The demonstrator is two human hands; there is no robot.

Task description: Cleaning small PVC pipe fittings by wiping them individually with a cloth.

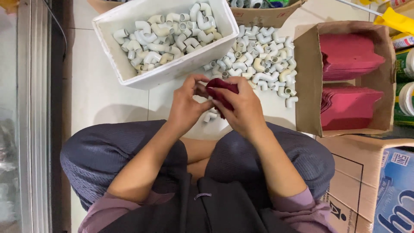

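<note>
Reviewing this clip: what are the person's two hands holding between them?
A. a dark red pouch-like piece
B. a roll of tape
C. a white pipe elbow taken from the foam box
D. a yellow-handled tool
A: the left hand and the right hand together pinch a dark red pouch-like piece, the same colour as the red stacks in the cardboard box.

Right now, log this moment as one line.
left hand: pinching red bag | right hand: gripping red bag | elbow fittings: floor pile | white box: more fittings
</note>
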